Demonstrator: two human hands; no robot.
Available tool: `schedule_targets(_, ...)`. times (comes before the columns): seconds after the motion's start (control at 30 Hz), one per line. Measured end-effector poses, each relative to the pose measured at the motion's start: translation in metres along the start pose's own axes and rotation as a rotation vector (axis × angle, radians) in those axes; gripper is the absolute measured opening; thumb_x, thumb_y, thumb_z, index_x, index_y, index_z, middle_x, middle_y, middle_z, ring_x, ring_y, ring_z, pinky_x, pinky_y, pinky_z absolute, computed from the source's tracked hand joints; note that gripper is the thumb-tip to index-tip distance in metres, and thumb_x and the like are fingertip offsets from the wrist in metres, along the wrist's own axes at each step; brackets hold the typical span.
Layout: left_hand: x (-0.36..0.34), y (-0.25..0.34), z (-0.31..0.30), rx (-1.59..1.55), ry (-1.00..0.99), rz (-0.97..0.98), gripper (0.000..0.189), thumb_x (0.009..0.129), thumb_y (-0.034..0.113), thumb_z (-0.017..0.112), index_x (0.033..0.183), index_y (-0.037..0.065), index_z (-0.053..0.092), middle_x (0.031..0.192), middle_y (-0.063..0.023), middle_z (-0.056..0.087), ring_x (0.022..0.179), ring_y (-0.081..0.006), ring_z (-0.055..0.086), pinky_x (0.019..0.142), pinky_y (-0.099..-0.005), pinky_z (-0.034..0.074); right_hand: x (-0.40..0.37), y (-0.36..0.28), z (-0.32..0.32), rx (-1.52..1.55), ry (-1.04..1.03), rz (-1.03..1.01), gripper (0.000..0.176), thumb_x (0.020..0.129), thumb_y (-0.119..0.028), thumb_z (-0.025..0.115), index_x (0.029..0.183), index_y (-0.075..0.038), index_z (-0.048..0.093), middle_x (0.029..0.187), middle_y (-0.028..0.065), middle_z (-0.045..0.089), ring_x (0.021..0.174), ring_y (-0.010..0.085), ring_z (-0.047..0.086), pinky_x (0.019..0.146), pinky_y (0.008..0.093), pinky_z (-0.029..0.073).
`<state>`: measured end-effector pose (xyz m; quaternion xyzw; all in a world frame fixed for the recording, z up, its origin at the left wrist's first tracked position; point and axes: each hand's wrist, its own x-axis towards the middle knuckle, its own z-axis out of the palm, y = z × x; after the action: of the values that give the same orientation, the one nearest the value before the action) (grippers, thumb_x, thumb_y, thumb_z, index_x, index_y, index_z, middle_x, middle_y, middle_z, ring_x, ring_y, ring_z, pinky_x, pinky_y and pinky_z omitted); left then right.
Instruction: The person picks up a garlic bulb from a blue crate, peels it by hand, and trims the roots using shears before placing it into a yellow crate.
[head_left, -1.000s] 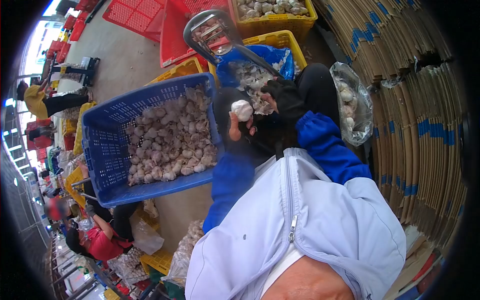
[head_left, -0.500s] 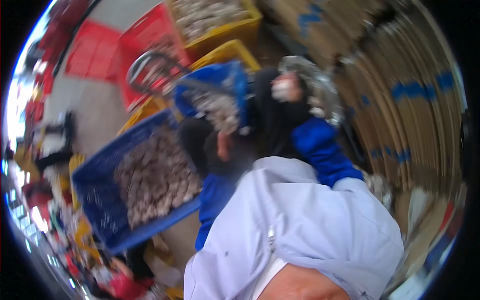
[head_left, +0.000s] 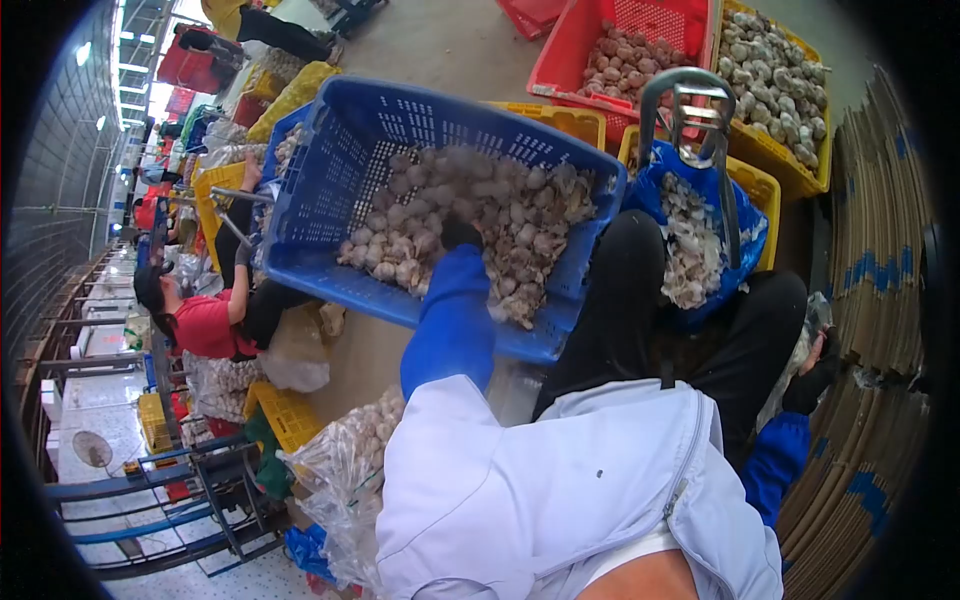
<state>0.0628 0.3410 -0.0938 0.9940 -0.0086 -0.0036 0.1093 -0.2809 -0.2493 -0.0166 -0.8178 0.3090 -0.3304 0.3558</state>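
Garlic bulbs (head_left: 400,268) surround the left hand (head_left: 461,235) inside a blue crate (head_left: 315,200). A plastic bag (head_left: 817,311) lies beside the right hand (head_left: 815,375). I cannot tell whether either grasps anything.

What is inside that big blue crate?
The blue crate holds a heap of garlic bulbs, with the gloved left hand among them. Whatever lies beneath the heap or hand is covered.

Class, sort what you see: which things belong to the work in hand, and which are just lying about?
Likely in the work:
left hand, among garlic bulbs
blue crate holding them
right hand, by a clear bag
blue liner with papery skins

Apparently just lying about:
cardboard stacks
red crate
bagged garlic, lower left
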Motion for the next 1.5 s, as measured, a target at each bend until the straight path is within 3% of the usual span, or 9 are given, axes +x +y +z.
schedule_targets(0.37, 0.063, -0.054, 0.085, 0.147, 0.17, 0.009, 0.05, 0.072, 0.024, 0.061, 0.115, 0.009, 0.044, 0.111, -0.0162, 0.05, 0.094, -0.0324, 0.053, 0.075, -0.0417, 0.045, -0.01, -0.099, 0.057, 0.018, -0.274, -0.28, 0.016, 0.083, 0.002, 0.048, 0.097, 0.0, 0.056, 0.093, 0.0114, 0.059, 0.087, 0.0193, 0.056, 0.079, 0.0287, 0.044)
schedule_targets(0.57, 0.029, 0.022, 0.015, -1.615, -0.033, -0.291, 0.037, 0.079, 0.005, 0.055, 0.114, 0.006, 0.042, 0.109, -0.013, 0.048, 0.096, -0.0242, 0.053, 0.075, -0.0354, 0.049, -0.008, -0.167, 0.1, 0.255, -0.387, -0.218, 0.016, 0.084, -0.001, 0.049, 0.098, 0.0, 0.055, 0.082, 0.0095, 0.058, 0.074, 0.0151, 0.057, 0.068, 0.025, 0.046)
schedule_targets(0.7, -0.034, 0.15, -0.048, -1.844, -0.192, 0.161, 0.046, 0.074, -0.003, 0.058, 0.116, 0.003, 0.04, 0.107, -0.0116, 0.05, 0.095, -0.0195, 0.053, 0.079, -0.029, 0.045, -0.009, -0.193, 0.165, 0.605, -0.929, 0.358, 0.027, 0.087, -0.017, 0.049, 0.11, -0.002, 0.049, 0.1, 0.0105, 0.055, 0.084, 0.016, 0.055, 0.075, 0.0267, 0.046)
schedule_targets(0.83, -0.076, 0.224, -0.07, -1.463, -0.34, 0.496, 0.053, 0.072, -0.002, 0.057, 0.121, 0.004, 0.037, 0.109, -0.0085, 0.05, 0.1, -0.0185, 0.048, 0.086, -0.0287, 0.04, -0.015, -0.242, 0.192, 0.788, -1.052, -0.058, 0.035, 0.083, -0.014, 0.054, 0.115, -0.002, 0.045, 0.097, 0.009, 0.054, 0.086, 0.0139, 0.052, 0.073, 0.0277, 0.044)
schedule_targets(0.87, -0.086, 0.24, -0.08, -1.387, -0.363, 0.538, 0.054, 0.073, 0.001, 0.056, 0.122, 0.004, 0.036, 0.109, -0.0071, 0.05, 0.101, -0.0188, 0.047, 0.088, -0.0293, 0.038, -0.012, -0.251, 0.195, 1.205, -1.168, 0.225, 0.034, 0.08, -0.013, 0.058, 0.11, -0.002, 0.047, 0.093, 0.0088, 0.056, 0.086, 0.0143, 0.053, 0.073, 0.0278, 0.044)
schedule_targets(1.0, -0.124, 0.283, -0.1, -1.492, -0.132, 0.499, 0.05, 0.075, -0.003, 0.054, 0.121, 0.002, 0.038, 0.113, -0.0103, 0.048, 0.103, -0.0163, 0.046, 0.087, -0.0267, 0.037, -0.037, -0.207, 0.227, 0.829, -0.456, -0.069, 0.026, 0.079, -0.012, 0.058, 0.103, -0.004, 0.051, 0.091, 0.0072, 0.056, 0.087, 0.0152, 0.053, 0.076, 0.0269, 0.044)
schedule_targets(1.13, -0.107, 0.256, 0.001, -0.66, 0.287, 0.897, 0.044, 0.089, 0.025, 0.045, 0.124, 0.001, 0.033, 0.114, -0.0141, 0.046, 0.107, -0.0235, 0.045, 0.091, -0.0286, 0.034, -0.039, -0.218, 0.199, 0.961, -0.663, -0.109, 0.021, 0.077, -0.007, 0.057, 0.097, -0.002, 0.053, 0.09, 0.0087, 0.057, 0.088, 0.0169, 0.054, 0.077, 0.029, 0.044)
schedule_targets(1.33, -0.105, 0.293, -0.019, -1.724, -0.71, 0.128, 0.033, 0.09, 0.027, 0.043, 0.109, 0.002, 0.047, 0.102, -0.0096, 0.055, 0.093, -0.0176, 0.052, 0.083, -0.0265, 0.04, -0.028, -0.195, 0.177, 0.679, -0.607, -0.126, 0.011, 0.077, -0.001, 0.054, 0.087, 0.0, 0.059, 0.089, 0.0116, 0.061, 0.085, 0.0198, 0.057, 0.077, 0.0295, 0.044)
schedule_targets(1.5, -0.085, 0.315, 0.008, -1.808, -0.616, 0.0, 0.029, 0.087, 0.026, 0.048, 0.102, 0.001, 0.051, 0.093, -0.0105, 0.059, 0.084, -0.019, 0.056, 0.077, -0.0308, 0.045, -0.028, -0.124, 0.16, 0.375, -0.339, 0.005, 0.021, 0.077, -0.002, 0.051, 0.097, -0.003, 0.058, 0.089, 0.0156, 0.06, 0.081, 0.0248, 0.058, 0.075, 0.0343, 0.045)
